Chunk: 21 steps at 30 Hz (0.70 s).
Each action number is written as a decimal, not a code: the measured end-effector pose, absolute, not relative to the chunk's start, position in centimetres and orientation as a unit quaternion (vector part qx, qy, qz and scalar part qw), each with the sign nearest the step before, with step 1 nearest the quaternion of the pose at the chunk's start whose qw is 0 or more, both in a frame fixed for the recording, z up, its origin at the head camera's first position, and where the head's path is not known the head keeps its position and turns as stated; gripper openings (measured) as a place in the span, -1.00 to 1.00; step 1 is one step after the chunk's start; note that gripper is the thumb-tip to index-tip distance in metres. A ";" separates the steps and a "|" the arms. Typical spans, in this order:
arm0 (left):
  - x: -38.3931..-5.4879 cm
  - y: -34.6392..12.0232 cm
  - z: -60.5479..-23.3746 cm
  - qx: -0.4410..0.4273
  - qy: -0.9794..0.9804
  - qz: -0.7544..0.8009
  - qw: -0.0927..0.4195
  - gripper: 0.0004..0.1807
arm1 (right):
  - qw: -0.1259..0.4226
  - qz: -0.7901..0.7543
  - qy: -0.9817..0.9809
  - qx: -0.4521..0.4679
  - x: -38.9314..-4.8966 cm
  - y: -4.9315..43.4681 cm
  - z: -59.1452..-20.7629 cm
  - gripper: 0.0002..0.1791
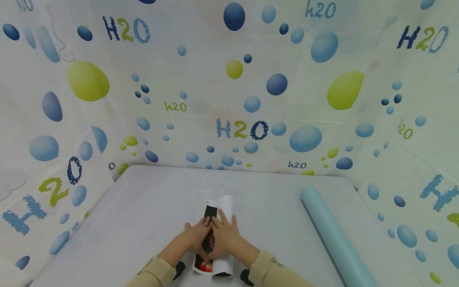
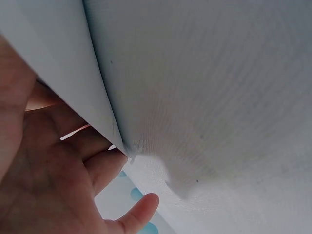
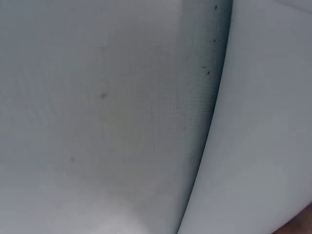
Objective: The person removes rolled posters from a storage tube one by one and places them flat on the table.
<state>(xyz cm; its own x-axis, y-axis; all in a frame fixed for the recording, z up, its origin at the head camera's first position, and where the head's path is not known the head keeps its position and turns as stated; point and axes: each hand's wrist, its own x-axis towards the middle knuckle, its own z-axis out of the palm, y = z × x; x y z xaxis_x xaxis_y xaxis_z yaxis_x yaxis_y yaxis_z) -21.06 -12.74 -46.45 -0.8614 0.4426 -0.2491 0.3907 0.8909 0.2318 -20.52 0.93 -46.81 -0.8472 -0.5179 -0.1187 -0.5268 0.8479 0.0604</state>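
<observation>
Printed sheet: my sheet with dark print (image 1: 211,210) lies at the lower centre of the frame, its flat strip showing a white border at the top and at the lower left edge.
Rolled part: the white roll (image 1: 225,205) runs upright along the sheet's right side, its lower end near the bottom of the frame, its top slightly above the strip's.
Left hand: my left hand (image 1: 195,238) rests on the print with fingers extended, little finger held apart; from the left wrist, some fingertips are hidden by a pale sheet edge.
Right hand: my right hand (image 1: 225,240) lies across the roll and its left edge, fingers spread; my two hands meet in the middle.
Sleeves: beige cuffs (image 1: 155,271) enter from the bottom, one either side of the sheet.
Room, left and top: white tabletop (image 1: 161,195) stretches from my left hand toward the left edge, and above the sheet to the table's back edge.
Room, right: more tabletop separates the roll from a light blue tube (image 1: 335,235), which slants to the lower right, well apart.
Backdrop: a bubble-printed curtain (image 1: 201,67) stands behind and at both sides.
</observation>
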 end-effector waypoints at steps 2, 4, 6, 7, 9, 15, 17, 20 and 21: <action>-21.1 -12.8 -46.5 0.218 0.961 0.089 0.149 0.20 | 0.047 0.053 0.961 -0.267 -20.3 0.8 -46.5 0.06; -21.1 -12.8 -46.5 0.218 0.960 0.090 0.150 0.21 | 0.045 0.060 0.962 -0.262 -20.1 0.7 -46.2 0.07; -21.1 -12.8 -46.4 0.218 0.960 0.089 0.152 0.21 | 0.042 0.080 0.962 -0.257 -20.0 0.6 -46.1 0.09; -21.0 -12.8 -46.4 0.217 0.960 0.090 0.153 0.21 | 0.042 0.091 0.962 -0.255 -20.0 0.6 -46.2 0.09; -21.0 -12.8 -46.4 0.215 0.960 0.091 0.154 0.21 | 0.042 0.107 0.962 -0.249 -20.0 0.5 -46.3 0.10; -20.9 -12.8 -46.5 0.208 0.962 0.089 0.150 0.21 | 0.044 0.141 0.963 -0.227 -20.0 0.7 -46.5 0.11; -20.9 -12.8 -46.5 0.208 0.962 0.092 0.151 0.21 | 0.041 0.143 0.963 -0.223 -19.8 1.0 -46.5 0.09; -20.8 -12.9 -46.4 0.206 0.962 0.094 0.151 0.20 | 0.038 0.142 0.964 -0.219 -19.7 1.1 -46.7 0.06; -20.8 -12.9 -46.4 0.206 0.962 0.094 0.150 0.20 | 0.038 0.140 0.965 -0.218 -19.6 1.2 -46.7 0.05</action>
